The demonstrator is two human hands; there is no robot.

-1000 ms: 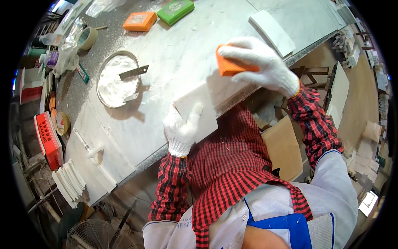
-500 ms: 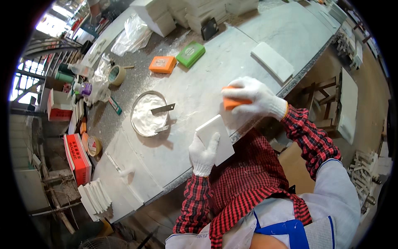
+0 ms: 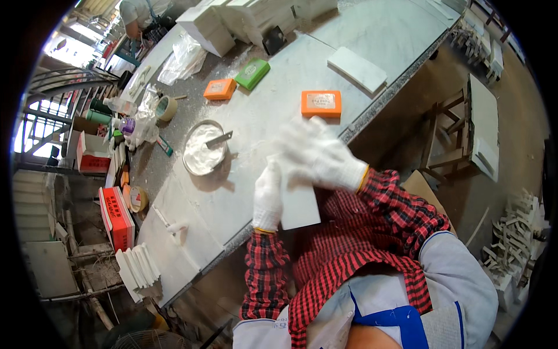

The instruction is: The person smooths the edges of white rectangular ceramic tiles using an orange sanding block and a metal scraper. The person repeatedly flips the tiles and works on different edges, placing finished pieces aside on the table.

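Note:
My gloved left hand (image 3: pixel 268 198) grips a flat white tile (image 3: pixel 300 206) along its left edge, at the table's front edge. Over the tile's upper part lies my gloved right hand (image 3: pixel 325 154), blurred by motion; its fingers look stretched out and hold nothing I can see. How firmly it touches the tile I cannot tell. Just beyond that hand an orange hand pad (image 3: pixel 321 104) rests on the table. To the left stands a round metal bowl (image 3: pixel 203 168) of white paste or powder, with a flat scraper blade (image 3: pixel 218 139) sticking out.
Another orange pad (image 3: pixel 220 89) and a green pad (image 3: pixel 253 74) lie farther back. A white slab (image 3: pixel 357 69) is near the right edge. Tape rolls, bottles and plastic bags line the left. White blocks (image 3: pixel 206 29) stand at the back; a wooden stand (image 3: pixel 453 136) is beyond the table.
My right hand has let go of the orange pad, now on the table, and has moved left over the tile. My left hand and the tile have shifted slightly toward me.

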